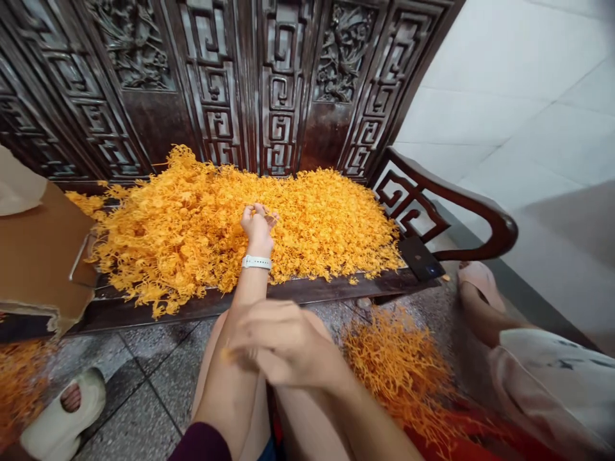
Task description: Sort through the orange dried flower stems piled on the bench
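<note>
A broad heap of yellow-orange curly plastic-looking pieces (336,224) covers the seat of a dark carved bench. My left hand (259,227), with a pale watch band on its wrist, is over the middle of the heap, fingers curled around a thin orange strand. Nearer to me, my right hand (278,346) crosses above my left forearm. It is blurred, its fingers drawn together on a small orange piece (230,354) at their tips.
A torn cardboard box (38,256) stands at the bench's left end. A dark phone (420,258) lies near the right armrest (500,234). Orange branching strands (398,358) are piled below on the right, more at lower left (22,378). Another person's leg (485,314) is at right.
</note>
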Demonstrator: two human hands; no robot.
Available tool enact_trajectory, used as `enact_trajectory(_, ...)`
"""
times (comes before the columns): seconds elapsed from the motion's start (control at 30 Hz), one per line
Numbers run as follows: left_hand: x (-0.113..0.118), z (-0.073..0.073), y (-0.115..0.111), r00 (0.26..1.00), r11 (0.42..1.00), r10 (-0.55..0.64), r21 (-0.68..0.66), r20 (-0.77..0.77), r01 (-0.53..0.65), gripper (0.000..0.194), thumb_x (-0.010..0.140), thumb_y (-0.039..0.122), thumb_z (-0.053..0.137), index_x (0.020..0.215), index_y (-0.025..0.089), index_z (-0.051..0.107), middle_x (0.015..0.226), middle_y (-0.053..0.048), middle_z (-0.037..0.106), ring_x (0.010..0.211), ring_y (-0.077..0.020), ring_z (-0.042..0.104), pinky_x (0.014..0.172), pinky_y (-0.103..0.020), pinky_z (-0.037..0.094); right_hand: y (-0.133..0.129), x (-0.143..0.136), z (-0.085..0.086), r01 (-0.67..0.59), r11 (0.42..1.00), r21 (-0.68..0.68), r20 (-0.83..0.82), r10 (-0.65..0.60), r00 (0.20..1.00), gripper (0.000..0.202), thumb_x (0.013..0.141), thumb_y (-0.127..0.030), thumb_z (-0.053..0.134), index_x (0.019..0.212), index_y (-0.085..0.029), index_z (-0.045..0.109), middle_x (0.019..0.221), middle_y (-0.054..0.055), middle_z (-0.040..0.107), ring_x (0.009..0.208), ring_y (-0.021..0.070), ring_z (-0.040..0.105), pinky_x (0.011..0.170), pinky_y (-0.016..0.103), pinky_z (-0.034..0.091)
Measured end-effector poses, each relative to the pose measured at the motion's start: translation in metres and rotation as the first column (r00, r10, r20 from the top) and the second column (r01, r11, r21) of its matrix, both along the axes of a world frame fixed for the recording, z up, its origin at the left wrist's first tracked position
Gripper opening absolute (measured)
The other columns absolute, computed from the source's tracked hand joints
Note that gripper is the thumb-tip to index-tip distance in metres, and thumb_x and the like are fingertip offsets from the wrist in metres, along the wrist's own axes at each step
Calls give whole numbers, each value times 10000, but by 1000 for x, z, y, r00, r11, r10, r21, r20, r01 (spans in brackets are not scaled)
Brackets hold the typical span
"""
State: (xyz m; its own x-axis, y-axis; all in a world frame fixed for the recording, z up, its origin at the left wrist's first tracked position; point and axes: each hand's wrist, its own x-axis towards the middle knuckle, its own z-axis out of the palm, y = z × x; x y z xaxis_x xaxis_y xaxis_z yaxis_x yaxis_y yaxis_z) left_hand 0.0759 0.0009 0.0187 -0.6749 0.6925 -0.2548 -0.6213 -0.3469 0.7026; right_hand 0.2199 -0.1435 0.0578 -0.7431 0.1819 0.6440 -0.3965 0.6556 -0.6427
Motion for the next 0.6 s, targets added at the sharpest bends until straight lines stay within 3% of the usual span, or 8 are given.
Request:
enact_trajectory(0.03, -4, -1, 1, 998, 999, -26, 36, 52, 24, 212, 1058, 183, 507, 850, 208, 481, 687, 64, 569, 534, -73, 627, 618, -204, 538, -5, -1, 6, -199, 979, -42, 68, 201, 977, 202, 987, -77, 551, 997, -170, 730, 929, 63, 777, 882, 140, 722, 844, 251, 576)
enact_trajectory(0.1, -9, 1, -1, 987, 990, -93, 118, 131, 77, 199, 1052, 181, 534, 861, 212, 487, 700, 61, 581, 499, -66, 586, 568, -194, 511, -3, -1, 15, -527, 823, -212, 90, 553, 828, 197, 1030, -180, 576, 956, -178, 759, 847, 54, 768, 791, 131, 717, 799, 239, 582)
enact_trajectory(0.17, -10, 5, -5, 969, 975, -156, 185, 193, 121, 207, 1059, 166, 517, 858, 210, 489, 683, 61, 569, 441, -48, 500, 489, -169, 435, 12, 0, 21, -576, 687, -443, -113, 594, 796, 218, 1039, -318, 603, 959, -218, 779, 843, 37, 774, 726, 131, 702, 729, 244, 589)
enact_trajectory(0.27, -10, 14, -15, 921, 921, -292, 337, 258, 197, 258, 1082, 144, 446, 831, 192, 487, 661, 49, 547, 413, -27, 403, 428, -144, 338, 35, 1, 24, -344, 502, -793, -360, 69, 930, 310, 1052, -491, 539, 1080, -275, 760, 1023, 4, 787, 763, 105, 678, 700, 220, 585)
enact_trajectory(0.37, -12, 22, -23, 883, 865, -380, 443, 276, 234, 301, 1093, 133, 405, 809, 178, 495, 688, 29, 554, 418, -17, 355, 408, -134, 298, 44, -2, 20, -141, 233, -962, -208, -296, 932, 324, 1027, -488, 553, 1132, -237, 729, 1040, 12, 748, 698, 84, 611, 649, 211, 548)
enact_trajectory(0.4, -12, 24, -26, 873, 853, -402, 461, 277, 246, 318, 1098, 135, 389, 803, 174, 501, 701, 23, 554, 421, -15, 341, 405, -131, 293, 46, -4, 16, -47, 201, -978, -122, -378, 918, 282, 986, -450, 623, 1123, -224, 721, 982, 12, 727, 656, 85, 579, 607, 214, 520)
enact_trajectory(0.53, -9, 31, -33, 866, 817, -458, 479, 201, 321, 375, 1111, 147, 352, 783, 164, 534, 743, 8, 530, 437, -19, 260, 390, -129, 273, 58, -9, -5, 482, 382, -789, 100, -693, 714, 252, 843, -327, 794, 1037, -220, 674, 912, 0, 637, 687, 105, 538, 581, 231, 445)
enact_trajectory(0.6, -4, 33, -35, 888, 837, -441, 415, 126, 357, 367, 1104, 155, 385, 778, 169, 551, 765, 1, 530, 448, -33, 227, 380, -144, 271, 67, -12, -17, 610, 454, -650, 181, -687, 704, 256, 870, -413, 769, 952, -203, 648, 883, 3, 617, 704, 115, 533, 600, 245, 437)
